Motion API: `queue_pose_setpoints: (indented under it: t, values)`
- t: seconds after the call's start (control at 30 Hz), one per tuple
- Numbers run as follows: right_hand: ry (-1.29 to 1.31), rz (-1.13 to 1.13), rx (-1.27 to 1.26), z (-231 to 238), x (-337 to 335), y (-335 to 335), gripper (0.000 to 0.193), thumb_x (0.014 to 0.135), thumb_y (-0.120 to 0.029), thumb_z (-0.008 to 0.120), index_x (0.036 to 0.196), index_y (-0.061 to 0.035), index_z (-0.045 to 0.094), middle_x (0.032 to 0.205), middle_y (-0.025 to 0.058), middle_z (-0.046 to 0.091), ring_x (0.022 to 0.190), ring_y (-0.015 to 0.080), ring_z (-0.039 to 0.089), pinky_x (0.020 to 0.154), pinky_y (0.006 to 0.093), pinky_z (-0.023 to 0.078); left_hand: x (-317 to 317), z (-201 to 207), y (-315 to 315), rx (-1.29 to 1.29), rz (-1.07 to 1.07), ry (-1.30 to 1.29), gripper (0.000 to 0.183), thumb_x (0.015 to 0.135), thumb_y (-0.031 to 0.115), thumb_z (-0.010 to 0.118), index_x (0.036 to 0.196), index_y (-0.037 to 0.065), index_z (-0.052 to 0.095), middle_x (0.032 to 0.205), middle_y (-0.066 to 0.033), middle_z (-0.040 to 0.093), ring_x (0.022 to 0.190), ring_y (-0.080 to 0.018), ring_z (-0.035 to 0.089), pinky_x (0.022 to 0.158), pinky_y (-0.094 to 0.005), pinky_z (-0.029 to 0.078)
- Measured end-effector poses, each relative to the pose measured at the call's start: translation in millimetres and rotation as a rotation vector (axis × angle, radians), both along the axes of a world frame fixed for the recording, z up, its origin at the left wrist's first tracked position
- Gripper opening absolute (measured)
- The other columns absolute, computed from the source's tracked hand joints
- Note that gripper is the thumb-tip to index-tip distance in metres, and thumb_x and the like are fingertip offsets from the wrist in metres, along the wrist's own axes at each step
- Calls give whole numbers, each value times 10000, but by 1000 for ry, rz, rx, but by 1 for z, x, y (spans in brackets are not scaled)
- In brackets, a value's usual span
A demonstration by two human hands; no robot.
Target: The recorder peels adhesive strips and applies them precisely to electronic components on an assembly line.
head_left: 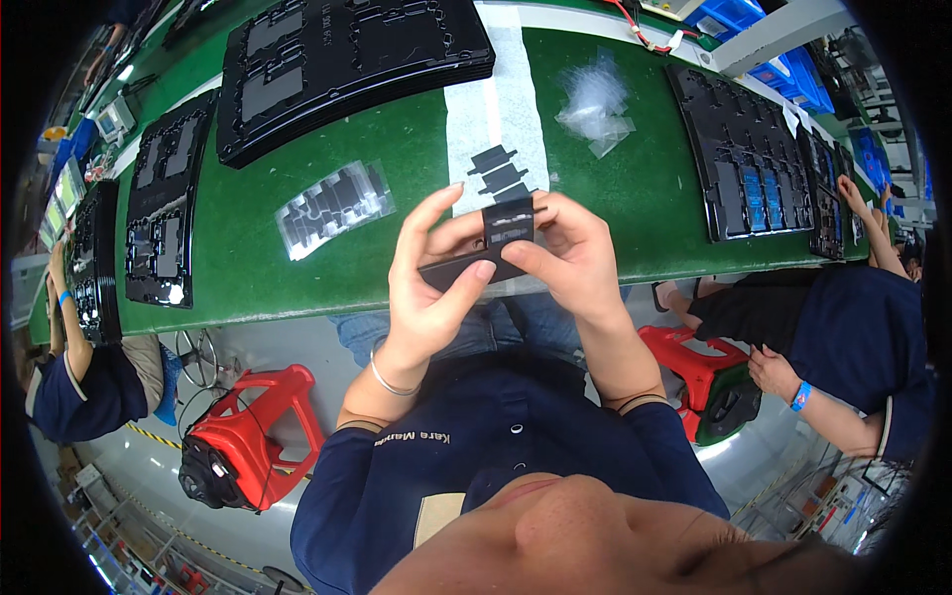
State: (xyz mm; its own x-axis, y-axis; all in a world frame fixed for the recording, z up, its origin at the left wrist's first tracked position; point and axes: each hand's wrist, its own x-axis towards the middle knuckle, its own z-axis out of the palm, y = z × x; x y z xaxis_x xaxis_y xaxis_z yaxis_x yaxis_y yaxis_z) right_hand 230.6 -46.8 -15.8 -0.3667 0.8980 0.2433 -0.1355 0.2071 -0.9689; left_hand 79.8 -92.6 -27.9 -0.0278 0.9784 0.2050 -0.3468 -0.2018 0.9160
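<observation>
Above the near edge of the green counter (426,149), two hands share one dark flat piece (446,271): the left grip (424,309) is closed on its left part, thumb laid on the face, and the right grip (580,263) pinches its right end, thumb beside the other. One black strip (509,216) rises from that end. Just beyond the fingers, three small dark tabbed pieces (493,159) can be made out in a row on one white sheet (494,109). One clear sheet (337,208) bearing many black strips lies to the left; one heap of clear film (595,99) lies to the right.

Of the containers, one stack of black trays (357,74) sits at the far side, its layers too close to count. One black tray (164,198) stands left. On the right, another tray (734,159) holds blue pieces (764,198) in some compartments. At least two blue bins (798,79) show at the upper right, their contents unclear. Two red stools (263,431) stand below the counter.
</observation>
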Motion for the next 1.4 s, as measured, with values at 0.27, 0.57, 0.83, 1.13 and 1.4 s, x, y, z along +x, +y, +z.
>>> queue_pose_setpoints:
  t: [0.27, 0.57, 0.83, 1.13, 1.4]
  values:
    - [72, -145, 89, 9, 2, 4, 242, 716, -49, 694, 932, -10, 593, 801, 49, 580, 847, 140, 512, 762, 260, 391, 5, -10, -6, 50, 15, -174, 523, 803, -21, 545, 1285, -32, 342, 1087, -162, 583, 996, -206, 561, 894, -312, 413]
    - [-52, -239, 261, 14, -2, -5, 139, 680, 6, 696, 803, -15, 634, 763, 62, 590, 725, 173, 515, 679, 284, 393, 10, -11, -15, 214, 109, -1, 474, 802, -63, 534, 1244, -35, 364, 1124, -223, 564, 1049, -242, 554, 900, -332, 428]
    - [-523, -551, 873, 10, -16, -21, 353, 750, -281, 657, 998, -32, 635, 820, 51, 562, 704, 206, 493, 643, 328, 345, 19, -12, -11, 505, 362, 602, 551, 809, -93, 479, 1315, -36, 268, 1166, -295, 513, 1077, -357, 537, 912, -375, 419]
    - [-38, 46, 55, 20, 5, 7, 123, 777, -89, 643, 848, -2, 591, 765, 44, 516, 688, 118, 476, 602, 247, 373, -6, -6, -4, 117, -17, -38, 577, 801, -48, 524, 1304, -10, 244, 1078, -197, 545, 982, -234, 557, 894, -329, 425]
    - [141, -94, -84, 9, -6, -7, 96, 756, -18, 645, 755, -6, 549, 784, 32, 515, 642, 88, 426, 565, 221, 334, -7, -13, -7, 15, -4, -236, 299, 797, 20, 587, 1081, -56, 535, 958, -160, 613, 858, -173, 580, 781, -276, 454]
